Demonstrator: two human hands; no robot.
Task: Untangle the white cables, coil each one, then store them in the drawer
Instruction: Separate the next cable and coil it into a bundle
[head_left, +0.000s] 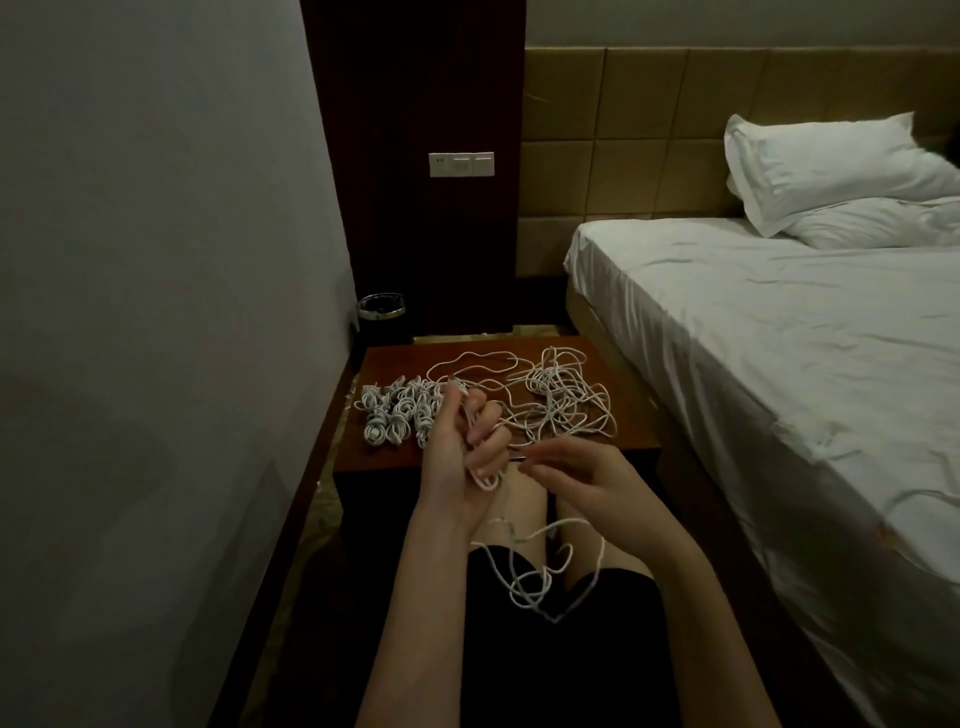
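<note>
A small reddish-brown wooden surface (395, 358) sits in the middle of the frame, wedged between a plain grey wall (156, 260) on the left and a bed with a rumpled white sheet (779, 322) on the right. On the left part of the surface lies a cluster of coiled white cables (395, 413), bundle beside bundle. On its right part a loose tangle of white cables (561, 397) spreads out, with one long loop reaching toward the far edge.

Just below the centre of the frame, the left hand (462, 447) is raised with its fingers curled round several turns of a thin white cable (535, 577), one end sticking up above the fingertips. The right hand (571, 475), just beside it, has its fingers narrowed together at the tips near the cable; whether it pinches the strand I cannot tell. The rest of this cable hangs down in slack loops onto the person's lap, over black shorts (561, 649).

Behind the surface, a dark wooden wall panel (415, 78) carries a white switch plate (461, 164), and a black waste bin with a metal rim (382, 312) stands on the floor by the wall. A tan padded headboard (649, 104) fills the upper right, with two white pillows (831, 166) stacked against it.
</note>
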